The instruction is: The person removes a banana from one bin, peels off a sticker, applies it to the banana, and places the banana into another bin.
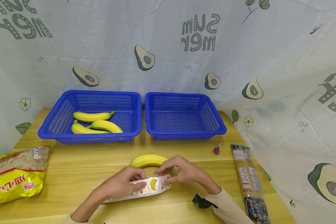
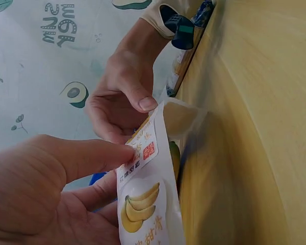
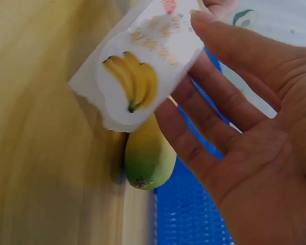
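A white strip of banana stickers [image 1: 154,185] stretches between both hands, just in front of a single yellow banana [image 1: 147,160] on the table. My left hand [image 1: 122,184] pinches the strip around its middle, thumb on the printed face. At the strip's right end, my right hand [image 1: 184,171] pinches the edge between thumb and fingers. Bananas and orange lettering show on the strip [image 2: 140,209] in the left wrist view. From the right wrist, the strip's end [image 3: 137,76] overlaps the green-tipped banana [image 3: 149,161]; the right fingers lie behind the strip.
Two blue baskets stand at the back; the left basket [image 1: 89,137] holds three bananas [image 1: 93,117], the right basket [image 1: 184,137] shows its bare mesh bottom. A yellow bag of dry food [image 1: 21,180] lies left. A wrapped lollipop [image 1: 217,150] and long noodle packs [image 1: 247,177] lie right.
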`<state>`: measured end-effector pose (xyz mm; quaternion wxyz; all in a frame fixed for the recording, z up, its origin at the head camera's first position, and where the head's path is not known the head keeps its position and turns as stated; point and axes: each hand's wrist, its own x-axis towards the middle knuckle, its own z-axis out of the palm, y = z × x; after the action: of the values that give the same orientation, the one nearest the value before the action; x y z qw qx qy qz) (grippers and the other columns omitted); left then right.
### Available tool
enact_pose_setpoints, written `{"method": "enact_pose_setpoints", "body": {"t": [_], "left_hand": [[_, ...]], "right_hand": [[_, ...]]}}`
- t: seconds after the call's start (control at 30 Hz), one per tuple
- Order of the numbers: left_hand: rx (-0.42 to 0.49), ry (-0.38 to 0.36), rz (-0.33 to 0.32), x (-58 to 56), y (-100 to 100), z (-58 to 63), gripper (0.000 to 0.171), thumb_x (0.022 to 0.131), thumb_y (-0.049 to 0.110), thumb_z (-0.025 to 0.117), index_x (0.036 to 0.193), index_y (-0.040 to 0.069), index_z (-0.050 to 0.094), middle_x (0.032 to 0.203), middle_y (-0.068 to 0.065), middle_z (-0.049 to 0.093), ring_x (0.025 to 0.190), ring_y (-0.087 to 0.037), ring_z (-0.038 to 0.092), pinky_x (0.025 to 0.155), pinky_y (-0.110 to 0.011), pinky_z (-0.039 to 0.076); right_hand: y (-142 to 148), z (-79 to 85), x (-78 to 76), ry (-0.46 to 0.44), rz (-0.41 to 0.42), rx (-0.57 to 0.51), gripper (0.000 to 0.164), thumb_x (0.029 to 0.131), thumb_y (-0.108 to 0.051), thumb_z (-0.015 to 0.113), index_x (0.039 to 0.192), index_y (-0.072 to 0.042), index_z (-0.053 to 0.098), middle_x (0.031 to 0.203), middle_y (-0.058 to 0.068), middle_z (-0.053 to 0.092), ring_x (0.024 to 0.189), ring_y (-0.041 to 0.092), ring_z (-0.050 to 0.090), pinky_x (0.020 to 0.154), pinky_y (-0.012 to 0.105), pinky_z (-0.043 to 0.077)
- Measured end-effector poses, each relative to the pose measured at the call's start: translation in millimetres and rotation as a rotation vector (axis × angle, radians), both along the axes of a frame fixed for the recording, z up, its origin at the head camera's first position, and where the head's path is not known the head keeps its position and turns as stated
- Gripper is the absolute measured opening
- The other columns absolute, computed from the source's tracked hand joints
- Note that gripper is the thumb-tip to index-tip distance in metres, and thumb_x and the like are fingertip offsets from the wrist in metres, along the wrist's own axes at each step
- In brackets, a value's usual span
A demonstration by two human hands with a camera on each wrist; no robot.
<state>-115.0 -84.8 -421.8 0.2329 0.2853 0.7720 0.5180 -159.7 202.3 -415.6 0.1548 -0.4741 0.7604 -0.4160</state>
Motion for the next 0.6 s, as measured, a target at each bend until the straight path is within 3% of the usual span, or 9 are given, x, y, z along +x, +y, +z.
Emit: {"method": "enact_pose_setpoints", "body": {"t": [0.2,0.4,0.6], "left_hand": [[0.028,0.076,0.078,3.2,8,-2.8,0.01,0.106,0.02,0.071,0.107,0.011,0.075,0.084,0.008,0.07,0.08,-0.006,0.064,0.088,-0.029,0.056],[0.059,0.144,0.138,6.5,26,-5.8,0.009,0.105,0.021,0.072,0.102,0.017,0.079,0.098,0.011,0.075,0.096,-0.006,0.069,0.092,-0.031,0.057],[0.06,0.138,0.146,4.6,28,-7.5,0.012,0.107,0.018,0.069,0.097,0.018,0.078,0.102,0.012,0.076,0.109,-0.014,0.072,0.101,-0.043,0.057]], "right_hand": [[1,-6.3,1.0,-0.072,-0.032,-0.02,0.02,0.092,0.0,0.084,0.11,-0.002,0.077,0.097,0.009,0.078,0.088,0.006,0.069,0.08,0.033,0.065],[-5,-8.3,0.2,-0.076,-0.026,-0.043,0.012,0.093,-0.002,0.083,0.099,-0.006,0.073,0.093,0.006,0.076,0.087,0.002,0.067,0.081,0.031,0.065],[-7,-7.7,-0.9,-0.165,-0.037,-0.051,0.008,0.094,-0.001,0.082,0.099,-0.003,0.076,0.094,0.01,0.077,0.087,0.003,0.066,0.082,0.033,0.065]]}}
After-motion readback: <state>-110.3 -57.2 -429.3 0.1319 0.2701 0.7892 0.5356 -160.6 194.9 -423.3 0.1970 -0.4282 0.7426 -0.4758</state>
